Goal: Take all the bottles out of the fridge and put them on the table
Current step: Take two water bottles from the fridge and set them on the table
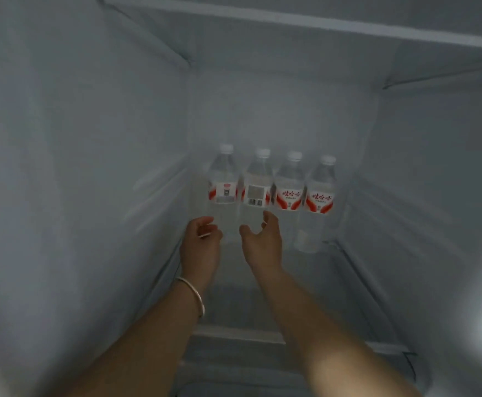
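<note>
While both hands reach in, four clear-filled bottles (271, 190) line the fridge (62, 167).

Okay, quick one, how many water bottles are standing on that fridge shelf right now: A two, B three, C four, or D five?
C: four capped bottles stand in a row at the back of the shelf, from the leftmost bottle to the rightmost bottle, with both open hands reaching toward them.
</note>
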`<state>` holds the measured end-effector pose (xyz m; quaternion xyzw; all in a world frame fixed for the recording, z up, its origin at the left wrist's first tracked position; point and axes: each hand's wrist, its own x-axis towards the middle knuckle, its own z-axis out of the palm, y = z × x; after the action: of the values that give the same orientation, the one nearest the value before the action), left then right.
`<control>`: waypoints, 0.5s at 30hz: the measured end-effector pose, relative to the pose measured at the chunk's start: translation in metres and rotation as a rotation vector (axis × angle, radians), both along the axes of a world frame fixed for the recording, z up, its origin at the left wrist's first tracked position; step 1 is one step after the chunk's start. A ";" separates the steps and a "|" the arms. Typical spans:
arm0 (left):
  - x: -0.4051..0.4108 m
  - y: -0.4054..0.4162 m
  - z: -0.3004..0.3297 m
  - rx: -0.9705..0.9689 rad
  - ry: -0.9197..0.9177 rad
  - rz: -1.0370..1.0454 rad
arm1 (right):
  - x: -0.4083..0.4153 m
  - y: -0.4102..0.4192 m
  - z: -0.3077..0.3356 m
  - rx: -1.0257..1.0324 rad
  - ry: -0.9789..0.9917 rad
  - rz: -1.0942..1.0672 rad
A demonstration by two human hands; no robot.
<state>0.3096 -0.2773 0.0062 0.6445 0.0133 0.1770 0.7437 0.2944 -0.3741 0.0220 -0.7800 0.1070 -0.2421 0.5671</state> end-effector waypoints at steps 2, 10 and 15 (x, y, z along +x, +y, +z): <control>0.013 -0.004 0.003 0.048 -0.009 0.055 | 0.013 -0.001 0.001 -0.008 -0.021 -0.025; 0.053 -0.005 0.010 0.186 -0.033 0.018 | 0.045 0.005 -0.006 -0.103 -0.062 -0.106; 0.072 -0.007 0.006 0.161 -0.048 -0.081 | 0.062 0.010 -0.010 -0.121 -0.068 -0.230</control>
<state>0.3814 -0.2840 0.0124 0.6977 -0.0448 0.1626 0.6963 0.3565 -0.3639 0.0117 -0.7866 0.1615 -0.3378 0.4909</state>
